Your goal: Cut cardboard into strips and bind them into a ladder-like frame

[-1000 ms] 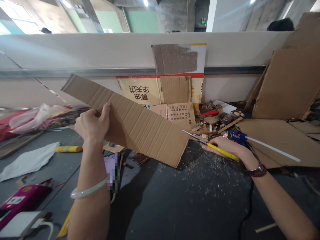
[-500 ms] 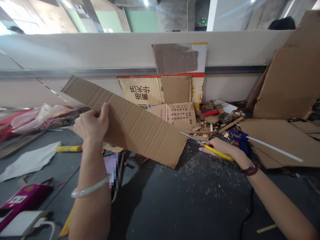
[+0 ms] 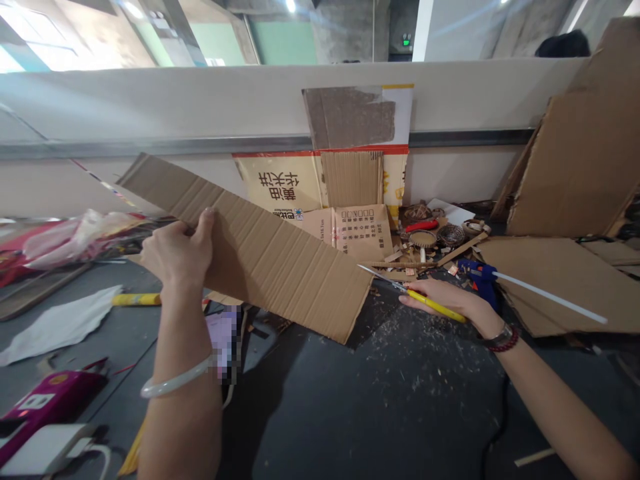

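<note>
My left hand grips a long strip of corrugated cardboard near its upper edge, holding it tilted in the air. My right hand is closed around a yellow-handled craft knife. Its long thin blade points left, and the tip passes just above the strip's right corner. Right behind that hand lies a blue glue gun with a long white glue stick in it. A bangle circles my left wrist, and a watch and beads circle my right.
Cardboard sheets lean and lie at the right. Printed cartons stand against a low wall, beside small woven cardboard pieces. Shavings cover the dark floor. A magenta case and white sheet lie at the left.
The strip's far end and my left hand have shifted slightly left. My right hand and the knife have moved a little left, with the blade tip nearer the strip's corner.
</note>
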A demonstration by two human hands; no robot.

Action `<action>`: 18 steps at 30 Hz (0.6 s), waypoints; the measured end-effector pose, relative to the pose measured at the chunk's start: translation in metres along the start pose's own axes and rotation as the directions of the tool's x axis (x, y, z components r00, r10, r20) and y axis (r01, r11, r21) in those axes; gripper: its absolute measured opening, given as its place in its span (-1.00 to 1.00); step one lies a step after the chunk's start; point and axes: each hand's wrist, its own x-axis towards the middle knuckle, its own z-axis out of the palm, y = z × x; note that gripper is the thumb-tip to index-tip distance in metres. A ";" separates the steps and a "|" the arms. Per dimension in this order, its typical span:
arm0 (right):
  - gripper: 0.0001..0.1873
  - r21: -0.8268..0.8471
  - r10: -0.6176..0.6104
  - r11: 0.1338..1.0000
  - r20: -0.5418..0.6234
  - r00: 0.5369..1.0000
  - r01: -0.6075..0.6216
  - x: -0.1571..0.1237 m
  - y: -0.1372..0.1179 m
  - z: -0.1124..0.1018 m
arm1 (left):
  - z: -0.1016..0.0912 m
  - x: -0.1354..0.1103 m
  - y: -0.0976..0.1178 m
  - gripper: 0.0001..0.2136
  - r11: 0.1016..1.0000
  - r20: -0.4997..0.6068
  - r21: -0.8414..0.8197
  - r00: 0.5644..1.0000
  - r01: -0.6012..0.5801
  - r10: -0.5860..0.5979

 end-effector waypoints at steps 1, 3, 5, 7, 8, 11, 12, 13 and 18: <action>-0.60 -0.012 -0.013 1.000 0.006 1.000 0.013 0.000 -0.001 0.000 | 0.000 0.000 0.000 -0.27 1.000 -0.002 -0.005 1.000 -0.003 0.003; -0.60 -0.029 -0.026 0.999 0.012 1.000 0.027 -0.001 -0.004 -0.001 | -0.001 -0.001 0.001 -0.26 1.000 -0.005 -0.009 1.000 0.001 -0.001; -0.59 -0.025 -0.011 1.000 0.021 1.000 0.012 -0.002 -0.005 -0.002 | -0.002 -0.001 0.002 -0.26 1.000 -0.010 -0.006 1.000 0.004 -0.004; -0.59 -0.023 -0.004 1.000 0.028 1.000 0.004 -0.003 -0.007 -0.003 | -0.002 -0.002 0.002 -0.26 1.000 -0.017 0.003 1.000 0.004 -0.004; -0.59 -0.027 -0.008 1.000 0.026 1.000 0.009 -0.003 -0.007 -0.004 | -0.003 -0.002 0.003 -0.26 1.000 -0.020 0.008 1.000 0.002 -0.001; -0.59 -0.044 -0.025 0.999 0.028 0.999 0.026 -0.004 -0.009 -0.005 | -0.004 -0.002 0.003 -0.24 1.000 -0.027 0.030 1.000 -0.010 0.010; -0.59 -0.043 -0.025 0.999 0.035 0.999 0.026 -0.004 -0.010 -0.005 | -0.004 -0.002 0.003 -0.24 0.999 -0.029 0.035 0.999 -0.012 0.013; -0.58 -0.040 -0.021 0.999 0.037 0.999 0.023 -0.005 -0.010 -0.005 | -0.003 -0.002 0.002 -0.24 0.999 -0.030 0.038 0.999 -0.016 0.017; -0.59 -0.040 -0.004 0.999 0.033 0.999 0.006 -0.005 -0.010 -0.005 | 0.000 0.000 -0.002 -0.23 0.999 -0.051 0.034 0.999 -0.007 0.008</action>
